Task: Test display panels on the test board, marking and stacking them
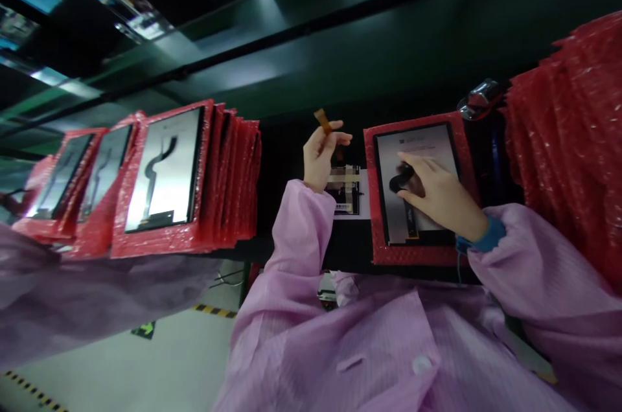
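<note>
Between the thumb and fingers of my left hand (321, 156) is a small amber flex cable (322, 119), its free end pointing up. My right hand (440, 192) reaches over a display panel (389, 146) and pinches the black flex cable (400, 180) lying on its back. The panel rests on a red bubble-wrap bag (422, 255). Below my left hand, partly covered by it, lies a white sheet (363, 211) with a dark printed or flat part on it. A blue band (493, 234) circles my right wrist.
At left stand several more display panels (168, 169) on a stack of red bubble-wrap bags (233, 185). Another tall pile of red bags (573, 127) rises at right. Near it is a shiny clear object (479, 101). A person's sleeve (97, 302) crosses the lower left.
</note>
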Demonstrator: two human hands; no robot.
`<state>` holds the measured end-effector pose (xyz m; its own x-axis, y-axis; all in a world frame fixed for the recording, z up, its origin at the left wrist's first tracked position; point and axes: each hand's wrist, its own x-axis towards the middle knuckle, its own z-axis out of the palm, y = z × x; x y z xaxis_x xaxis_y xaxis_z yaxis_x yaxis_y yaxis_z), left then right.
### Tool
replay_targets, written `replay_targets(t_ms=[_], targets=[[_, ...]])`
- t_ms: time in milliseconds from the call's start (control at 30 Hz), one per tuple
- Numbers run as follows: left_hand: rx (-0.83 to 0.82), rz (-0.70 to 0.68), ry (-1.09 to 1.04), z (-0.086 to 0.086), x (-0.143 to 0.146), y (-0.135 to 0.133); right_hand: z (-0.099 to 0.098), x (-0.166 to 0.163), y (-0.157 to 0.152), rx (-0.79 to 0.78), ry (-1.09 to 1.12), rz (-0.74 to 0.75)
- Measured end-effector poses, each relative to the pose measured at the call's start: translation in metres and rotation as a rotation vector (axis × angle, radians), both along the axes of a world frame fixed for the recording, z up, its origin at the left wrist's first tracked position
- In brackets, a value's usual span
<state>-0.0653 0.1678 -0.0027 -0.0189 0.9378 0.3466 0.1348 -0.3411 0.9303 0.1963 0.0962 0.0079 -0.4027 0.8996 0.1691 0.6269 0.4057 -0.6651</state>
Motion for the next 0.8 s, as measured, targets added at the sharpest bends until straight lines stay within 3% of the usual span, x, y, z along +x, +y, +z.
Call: replay_targets(t_ms=[167,267,367,533,800], targets=[[-0.013,0.037,0.093,0.013,0.009,-0.009,-0.003,-0.008,0.005,-0.415,0.634,-0.006],[-0.040,-0.053,0.147,0.017,0.012,-0.015,-0.001,-0.009,0.008,-0.612,0.748,-0.045],[-0.028,-0.112,0.250,0.020,0.014,-0.021,0.001,-0.011,0.009,-0.679,0.757,-0.005],[0.082,-0.180,0.513,0.022,0.017,-0.025,0.000,-0.015,0.009,-0.602,0.717,0.128],[0.130,-0.324,0.712,0.027,0.021,-0.030,0.003,-0.012,0.018,-0.045,0.274,0.335]])
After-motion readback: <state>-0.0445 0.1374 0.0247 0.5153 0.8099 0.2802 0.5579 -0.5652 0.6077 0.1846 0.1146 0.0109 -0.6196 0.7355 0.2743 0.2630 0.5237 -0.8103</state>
